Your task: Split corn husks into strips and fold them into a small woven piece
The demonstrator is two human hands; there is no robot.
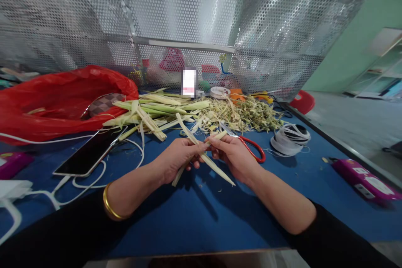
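Two pale strips of dry plant leaf, like corn husk, cross each other between my hands over the blue table [176, 226]. My left hand [180, 157] is closed, pinching the long leaf strip [216, 169] near the crossing. My right hand [234, 155] is also closed, its fingertips on the other strip [220, 135] where the two meet. The fingers hide part of the crossing. Just beyond my right hand lie red-handled scissors [253, 147]. A pile of leaves and stalks [153, 109] lies behind my left hand, with dried trimmings [241, 113] to its right.
At the left are a red plastic bag [103, 77], a phone [89, 155] and white cables [94, 185]. A spool of white string [289, 139] and a purple packet [366, 180] sit at the right. A perforated metal screen [188, 16] stands along the back.
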